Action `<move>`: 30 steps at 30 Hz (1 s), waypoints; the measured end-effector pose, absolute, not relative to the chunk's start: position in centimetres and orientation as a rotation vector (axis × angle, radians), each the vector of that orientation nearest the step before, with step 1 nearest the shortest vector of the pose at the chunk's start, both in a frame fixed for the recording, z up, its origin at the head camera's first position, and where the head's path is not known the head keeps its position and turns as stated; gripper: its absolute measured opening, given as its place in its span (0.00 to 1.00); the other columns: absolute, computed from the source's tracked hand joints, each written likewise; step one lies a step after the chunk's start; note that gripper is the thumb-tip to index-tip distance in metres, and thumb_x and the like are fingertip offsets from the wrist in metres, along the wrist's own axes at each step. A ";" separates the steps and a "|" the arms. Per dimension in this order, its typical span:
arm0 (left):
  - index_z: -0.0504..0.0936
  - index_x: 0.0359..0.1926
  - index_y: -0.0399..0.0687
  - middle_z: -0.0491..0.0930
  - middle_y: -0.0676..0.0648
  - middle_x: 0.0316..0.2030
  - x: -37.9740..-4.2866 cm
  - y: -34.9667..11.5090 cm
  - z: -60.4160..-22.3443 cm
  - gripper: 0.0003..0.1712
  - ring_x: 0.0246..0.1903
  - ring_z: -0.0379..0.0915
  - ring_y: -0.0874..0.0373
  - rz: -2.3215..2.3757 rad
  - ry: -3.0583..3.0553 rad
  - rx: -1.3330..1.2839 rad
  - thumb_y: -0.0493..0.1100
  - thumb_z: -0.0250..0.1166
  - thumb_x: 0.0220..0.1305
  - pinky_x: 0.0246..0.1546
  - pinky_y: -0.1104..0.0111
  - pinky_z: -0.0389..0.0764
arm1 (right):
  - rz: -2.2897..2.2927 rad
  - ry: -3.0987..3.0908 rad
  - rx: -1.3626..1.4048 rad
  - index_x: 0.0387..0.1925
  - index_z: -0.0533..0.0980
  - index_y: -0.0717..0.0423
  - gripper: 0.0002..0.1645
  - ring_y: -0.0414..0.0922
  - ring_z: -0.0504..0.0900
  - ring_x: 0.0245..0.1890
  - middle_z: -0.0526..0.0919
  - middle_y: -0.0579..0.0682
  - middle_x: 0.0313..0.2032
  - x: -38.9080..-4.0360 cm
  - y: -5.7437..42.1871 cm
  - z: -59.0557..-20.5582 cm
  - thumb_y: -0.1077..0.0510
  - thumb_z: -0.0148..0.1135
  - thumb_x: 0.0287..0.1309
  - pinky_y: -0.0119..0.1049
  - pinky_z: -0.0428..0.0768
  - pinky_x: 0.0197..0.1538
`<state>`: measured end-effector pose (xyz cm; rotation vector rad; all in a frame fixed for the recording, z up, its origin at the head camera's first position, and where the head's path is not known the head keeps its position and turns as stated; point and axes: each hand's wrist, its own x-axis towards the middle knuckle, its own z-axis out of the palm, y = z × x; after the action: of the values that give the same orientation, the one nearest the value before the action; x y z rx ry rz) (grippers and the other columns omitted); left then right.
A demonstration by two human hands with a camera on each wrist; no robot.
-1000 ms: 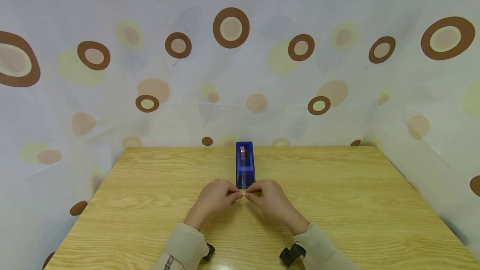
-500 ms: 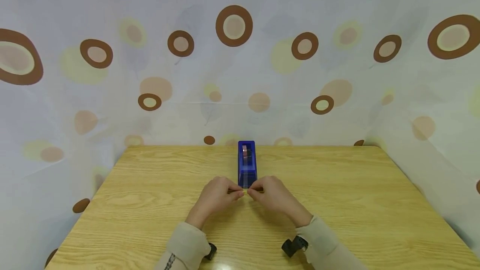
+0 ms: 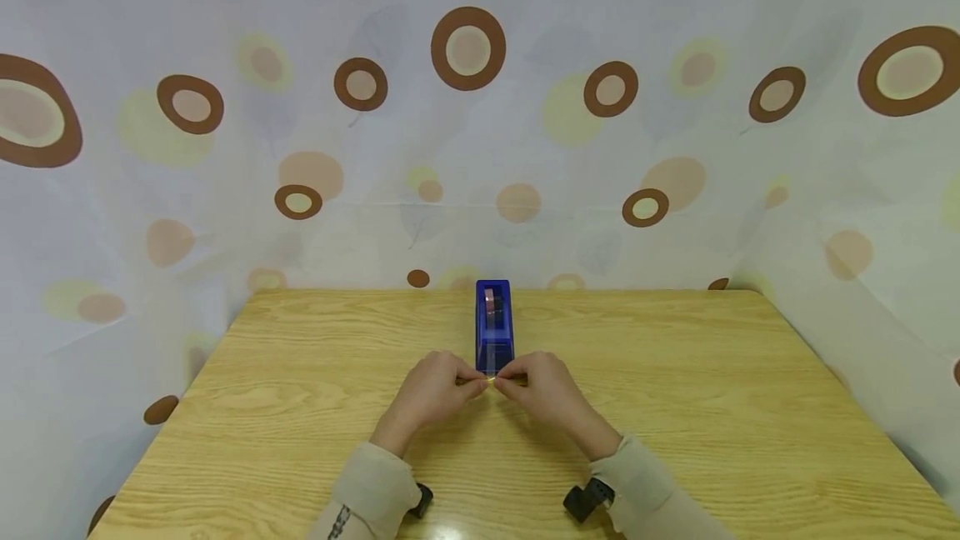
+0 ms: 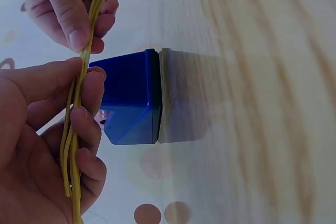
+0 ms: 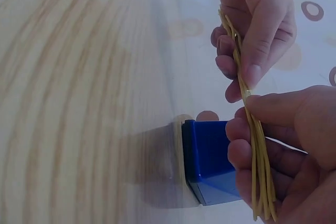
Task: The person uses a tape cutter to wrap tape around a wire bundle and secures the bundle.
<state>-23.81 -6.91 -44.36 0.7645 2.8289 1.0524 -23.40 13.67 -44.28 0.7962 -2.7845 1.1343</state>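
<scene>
Together, hands [image 3: 437, 390] [image 3: 543, 390] pinch seemingly stiff strands [image 5: 256, 125].

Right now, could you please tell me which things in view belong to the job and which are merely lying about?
In the job:
Left hand and right hand
Yellow strands, held by both
Probably the blue tape dispenser, just beyond

Merely there:
Wooden table
Patterned backdrop
Black wrist device, worn
</scene>
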 end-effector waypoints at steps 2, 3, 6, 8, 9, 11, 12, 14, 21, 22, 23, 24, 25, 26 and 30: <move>0.91 0.40 0.47 0.87 0.52 0.34 -23.8 -6.9 -44.2 0.09 0.19 0.69 0.66 1.071 2.803 0.745 0.43 0.66 0.67 0.20 0.72 0.68 | 1.119 -2.765 0.796 0.35 0.87 0.58 0.06 0.39 0.83 0.30 0.87 0.47 0.32 -23.4 13.7 -44.4 0.61 0.66 0.63 0.32 0.81 0.34; 0.91 0.39 0.46 0.86 0.53 0.32 -23.8 -6.9 -44.2 0.09 0.17 0.66 0.65 1.081 2.789 0.730 0.43 0.65 0.68 0.18 0.72 0.65 | 1.112 -2.755 0.797 0.35 0.88 0.57 0.06 0.39 0.83 0.30 0.87 0.47 0.32 -23.3 13.7 -44.5 0.61 0.66 0.63 0.32 0.80 0.34; 0.91 0.32 0.44 0.81 0.56 0.22 -23.9 -6.9 -43.9 0.13 0.13 0.60 0.65 1.105 2.754 0.706 0.43 0.64 0.69 0.16 0.73 0.61 | 1.086 -2.727 0.803 0.34 0.88 0.57 0.06 0.37 0.82 0.29 0.87 0.46 0.31 -23.3 13.7 -44.6 0.61 0.67 0.62 0.31 0.80 0.33; 0.90 0.27 0.44 0.78 0.56 0.18 -24.0 -6.9 -43.7 0.16 0.12 0.58 0.65 1.119 2.733 0.690 0.43 0.63 0.70 0.15 0.73 0.60 | 1.055 -2.710 0.812 0.34 0.88 0.56 0.05 0.37 0.81 0.28 0.87 0.45 0.31 -23.3 13.7 -44.7 0.61 0.68 0.61 0.31 0.79 0.32; 0.89 0.26 0.44 0.77 0.55 0.17 -24.0 -6.9 -43.7 0.17 0.11 0.58 0.65 1.120 2.726 0.681 0.43 0.62 0.70 0.15 0.72 0.59 | 1.038 -2.703 0.815 0.34 0.88 0.55 0.05 0.36 0.81 0.28 0.86 0.45 0.30 -23.3 13.7 -44.7 0.61 0.68 0.61 0.31 0.79 0.32; 0.88 0.24 0.45 0.78 0.54 0.18 -24.1 -6.8 -43.6 0.19 0.11 0.58 0.64 1.112 2.717 0.667 0.44 0.62 0.71 0.14 0.72 0.59 | 1.009 -2.687 0.818 0.33 0.88 0.55 0.04 0.36 0.80 0.27 0.86 0.44 0.30 -23.3 13.6 -44.7 0.61 0.69 0.60 0.30 0.78 0.32; 0.88 0.24 0.46 0.80 0.54 0.20 -24.1 -6.8 -43.6 0.19 0.12 0.59 0.64 1.105 2.715 0.655 0.45 0.61 0.71 0.14 0.72 0.60 | 0.995 -2.680 0.817 0.33 0.88 0.55 0.04 0.36 0.80 0.27 0.86 0.44 0.30 -23.3 13.6 -44.7 0.61 0.69 0.60 0.30 0.78 0.31; 0.88 0.23 0.48 0.81 0.53 0.21 -24.1 -6.8 -43.6 0.20 0.12 0.60 0.64 1.081 2.715 0.637 0.47 0.61 0.72 0.15 0.71 0.62 | 0.978 -2.664 0.811 0.32 0.88 0.55 0.03 0.37 0.81 0.27 0.86 0.44 0.29 -23.2 13.5 -44.6 0.61 0.70 0.59 0.30 0.78 0.31; 0.87 0.22 0.47 0.79 0.56 0.20 -24.2 -6.7 -43.7 0.20 0.15 0.62 0.63 1.062 2.720 0.623 0.47 0.62 0.71 0.17 0.71 0.64 | 0.979 -2.632 0.762 0.29 0.87 0.54 0.03 0.37 0.80 0.27 0.85 0.43 0.28 -23.1 13.4 -44.8 0.60 0.71 0.58 0.30 0.77 0.31; 0.87 0.23 0.47 0.79 0.56 0.20 -24.2 -6.7 -43.7 0.19 0.15 0.62 0.63 1.067 2.720 0.626 0.46 0.62 0.71 0.18 0.71 0.64 | 0.985 -2.631 0.756 0.29 0.87 0.54 0.03 0.37 0.80 0.28 0.85 0.43 0.28 -23.1 13.4 -44.8 0.60 0.71 0.58 0.30 0.78 0.31; 0.87 0.23 0.47 0.79 0.57 0.19 -24.2 -6.7 -43.7 0.18 0.15 0.62 0.63 1.073 2.722 0.632 0.46 0.62 0.70 0.18 0.71 0.64 | 0.990 -2.632 0.750 0.29 0.87 0.54 0.04 0.37 0.81 0.28 0.85 0.43 0.28 -23.1 13.4 -44.8 0.60 0.71 0.58 0.30 0.78 0.32; 0.87 0.23 0.47 0.79 0.57 0.19 -24.2 -6.6 -43.7 0.18 0.15 0.63 0.63 1.077 2.726 0.638 0.45 0.63 0.70 0.18 0.71 0.64 | 0.995 -2.632 0.746 0.29 0.87 0.55 0.04 0.38 0.81 0.28 0.85 0.43 0.29 -23.0 13.3 -44.8 0.59 0.71 0.58 0.30 0.78 0.32; 0.87 0.24 0.47 0.79 0.57 0.20 -24.1 -6.6 -43.7 0.17 0.15 0.63 0.64 1.079 2.729 0.642 0.45 0.63 0.70 0.17 0.71 0.64 | 0.997 -2.634 0.745 0.29 0.87 0.55 0.04 0.38 0.82 0.29 0.85 0.43 0.29 -23.0 13.4 -44.8 0.59 0.71 0.58 0.31 0.79 0.33; 0.87 0.24 0.46 0.79 0.57 0.20 -24.1 -6.6 -43.7 0.17 0.15 0.63 0.64 1.081 2.732 0.648 0.44 0.63 0.70 0.17 0.71 0.64 | 1.004 -2.637 0.745 0.29 0.87 0.56 0.05 0.39 0.82 0.29 0.85 0.43 0.29 -23.0 13.4 -44.7 0.59 0.71 0.58 0.31 0.79 0.34; 0.89 0.26 0.46 0.81 0.56 0.21 -24.1 -6.6 -43.7 0.15 0.15 0.63 0.64 1.084 2.745 0.657 0.44 0.64 0.69 0.17 0.72 0.64 | 1.042 -2.654 0.765 0.31 0.87 0.56 0.05 0.39 0.83 0.31 0.86 0.43 0.30 -23.0 13.6 -44.6 0.59 0.71 0.59 0.33 0.81 0.36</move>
<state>-24.07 -6.56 -43.67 0.6570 2.7453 1.0844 -23.02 13.55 -44.61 0.7649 -2.6539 1.0421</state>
